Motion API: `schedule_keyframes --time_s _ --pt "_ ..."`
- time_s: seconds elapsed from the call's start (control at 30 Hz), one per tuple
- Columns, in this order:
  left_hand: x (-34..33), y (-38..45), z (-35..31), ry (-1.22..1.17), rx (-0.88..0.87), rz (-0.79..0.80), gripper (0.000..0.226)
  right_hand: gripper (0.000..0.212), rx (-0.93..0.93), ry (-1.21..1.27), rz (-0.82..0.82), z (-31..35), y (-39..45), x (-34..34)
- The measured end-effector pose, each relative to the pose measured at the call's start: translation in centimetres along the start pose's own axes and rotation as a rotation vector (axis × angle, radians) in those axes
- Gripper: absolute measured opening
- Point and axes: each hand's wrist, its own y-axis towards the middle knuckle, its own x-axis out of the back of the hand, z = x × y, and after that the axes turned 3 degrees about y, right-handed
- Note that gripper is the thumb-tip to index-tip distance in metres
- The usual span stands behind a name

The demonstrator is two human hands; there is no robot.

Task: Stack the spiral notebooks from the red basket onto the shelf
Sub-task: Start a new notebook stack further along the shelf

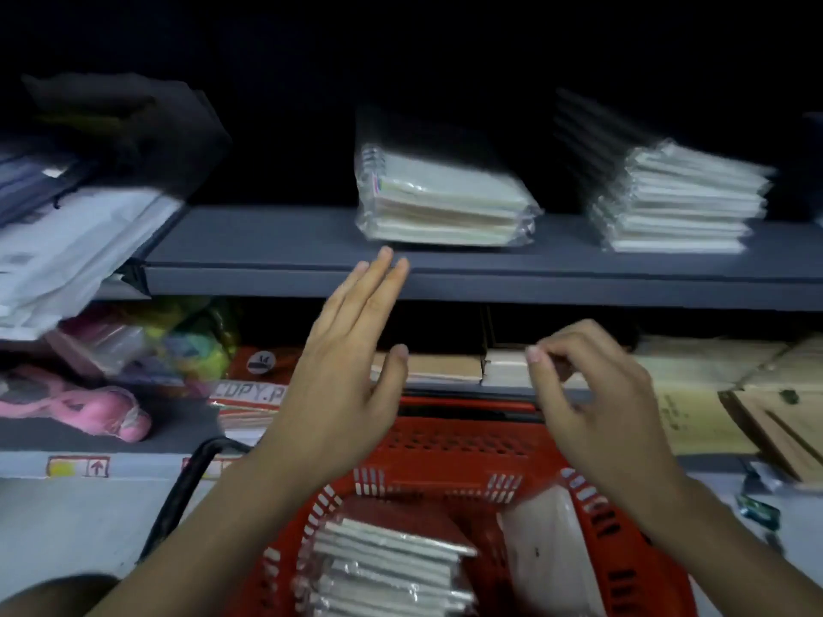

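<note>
A red basket (450,447) sits low in front of me with a pile of wrapped spiral notebooks (387,567) inside, plus one loose wrapped notebook (547,549) leaning at its right. On the grey shelf (276,247) stand two stacks of wrapped notebooks, one in the middle (445,202) and a taller one to the right (677,202). My left hand (347,371) hovers above the basket with straight fingers reaching the shelf's front edge, holding nothing. My right hand (592,394) hangs beside it with loosely curled fingers, empty.
White packets (75,247) overhang the shelf's left end. Below lie pink items (89,407), coloured packs (191,340), a copy-paper box (254,394) and brown envelopes (712,394). The basket's black handle (187,487) hangs at its left.
</note>
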Motion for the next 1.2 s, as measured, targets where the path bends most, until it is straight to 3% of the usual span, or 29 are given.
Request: schedule_keyframes --time_s 0.13,0.23,0.3,0.37,0.57,0.67,0.73,0.9,1.03,1.2 --pt "-2.9 -3.4 0.0 -0.065 -0.005 0.226 0.066 0.03 -0.3 -0.258 0.514 -3.1 -4.0 -0.9" --pt "-5.1 -5.7 0.0 -0.073 0.017 0.496 0.065 0.035 -0.57 -0.273 0.881 -5.5 -6.4 -1.9" --pt "-6.3 -7.0 0.1 -0.011 0.015 0.74 0.067 0.03 -0.683 -0.293 1.028 -6.9 -8.4 -2.7" --pt "-6.8 -8.0 -0.2 0.071 -0.016 0.948 0.069 0.043 -0.79 -0.347 1.094 -8.1 -10.5 -3.7" --pt "-7.1 -9.2 -1.1 0.032 0.014 1.158 0.068 0.069 -0.984 -0.315 1.0 -10.8 -14.8 -5.9" --pt "-7.4 -9.4 -0.7 0.044 0.04 1.223 0.067 0.032 -0.973 -0.31 0.941 -12.0 -16.1 -6.4" --pt "-7.4 -9.3 -0.9 0.05 0.038 1.239 0.065 0.019 -0.964 -0.318 0.925 -12.2 -16.6 -6.4" --pt "-6.8 -8.8 -0.6 0.015 0.028 1.192 0.057 0.024 -0.76 -0.321 0.989 -9.8 -12.9 -5.7" --pt "-6.4 -9.4 0.3 -0.014 0.034 1.147 0.056 0.031 -0.651 -0.109 0.984 -6.3 -7.3 -3.2" --pt "-6.1 -9.4 0.6 0.143 0.134 1.205 0.052 0.005 -0.532 0.239 0.882 -3.3 -2.3 1.4"
